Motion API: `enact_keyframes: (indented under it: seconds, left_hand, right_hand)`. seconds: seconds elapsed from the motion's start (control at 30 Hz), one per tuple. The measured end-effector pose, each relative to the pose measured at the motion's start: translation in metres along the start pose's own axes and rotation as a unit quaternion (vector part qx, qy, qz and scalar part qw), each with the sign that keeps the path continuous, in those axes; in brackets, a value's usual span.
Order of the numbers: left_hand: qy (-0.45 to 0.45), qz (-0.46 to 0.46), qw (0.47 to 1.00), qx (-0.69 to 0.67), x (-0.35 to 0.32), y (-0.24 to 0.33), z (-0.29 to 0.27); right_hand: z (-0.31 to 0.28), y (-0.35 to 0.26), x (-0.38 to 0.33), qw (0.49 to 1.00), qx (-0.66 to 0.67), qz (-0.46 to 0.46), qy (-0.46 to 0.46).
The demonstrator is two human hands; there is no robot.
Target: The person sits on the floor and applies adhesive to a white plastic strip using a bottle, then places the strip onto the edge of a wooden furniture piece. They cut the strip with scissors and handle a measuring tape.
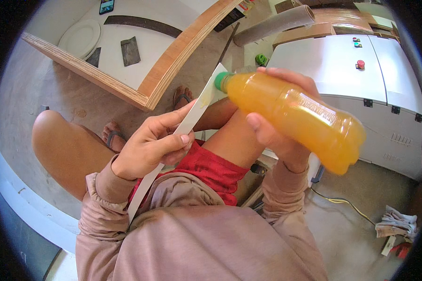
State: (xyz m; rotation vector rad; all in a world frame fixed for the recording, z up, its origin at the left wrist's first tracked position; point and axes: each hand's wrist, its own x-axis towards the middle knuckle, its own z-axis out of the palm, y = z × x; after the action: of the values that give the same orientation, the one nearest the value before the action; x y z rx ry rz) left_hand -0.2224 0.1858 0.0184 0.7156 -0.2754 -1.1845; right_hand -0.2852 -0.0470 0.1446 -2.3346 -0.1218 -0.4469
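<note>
My left hand (155, 139) pinches a long, narrow white strip (190, 122) between thumb and fingers, tilted up and away from my lap. Smears of a yellowish substance lie near the strip's far end. My right hand (286, 126) is wrapped round a clear plastic bottle (297, 112) full of orange-yellow liquid. The bottle leans over on its side, its green cap (221, 81) toward the strip's upper end. Cap and strip overlap in the picture; whether they touch I cannot tell.
Ahead left stands a wood-edged white panel (122, 77) carrying a round white plate (82, 38), dark pieces (130, 51) and a phone (106, 6). At right is a white metal cabinet (333, 70) with a red button (360, 64). A cardboard tube (274, 25) and cable (342, 201) lie beyond.
</note>
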Motion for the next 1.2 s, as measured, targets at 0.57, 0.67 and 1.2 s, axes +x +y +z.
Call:
enact_keyframes:
  seconds: [0.57,0.67,1.2]
  left_hand:
    - [-0.004,-0.01,0.997,-0.073,0.001,0.0,0.001]
    - [-0.001,-0.037,0.998,-0.059,0.002,0.0,-0.001]
    - [-0.028,-0.007,0.998,-0.049,-0.002,0.004,-0.001]
  right_hand:
    - [0.008,-0.001,0.001,0.999,-0.04,-0.032,-0.002]
    - [0.007,0.0,0.0,0.985,-0.04,-0.149,-0.078]
    - [-0.011,-0.002,0.017,0.985,-0.081,-0.135,-0.074]
